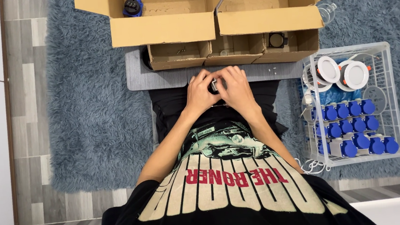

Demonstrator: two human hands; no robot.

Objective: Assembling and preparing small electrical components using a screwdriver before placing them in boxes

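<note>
We hold one small part (215, 85) between both hands, above the lap and just in front of the near edge of the grey board (134, 79); only a sliver of it shows between the fingers, dark with a pale metallic glint, and we cannot tell its full shape. The left hand (199, 92) curls around the part from the left, fingers bent and closed on it. The right hand (237, 89) closes on it from the right, its fingertips meeting those of the left hand over the top. One grey board lies ahead of the hands, on a shaggy blue-grey rug (89, 112). On the board stands one low cardboard tray (231, 52) divided into three compartments; the right compartment holds one black square frame (276, 39), and the contents of the other two are too small to identify. Behind the tray stand two open cardboard boxes, side by side and touching: the left box (161, 29) contains one blue-and-black socket (132, 7), and the right box (269, 19) shows no contents from this angle. To our right stands one white wire basket (391, 95) holding two round white downlights (342, 72) and roughly a dozen blue plug sockets (351, 128) in three rows.
</note>
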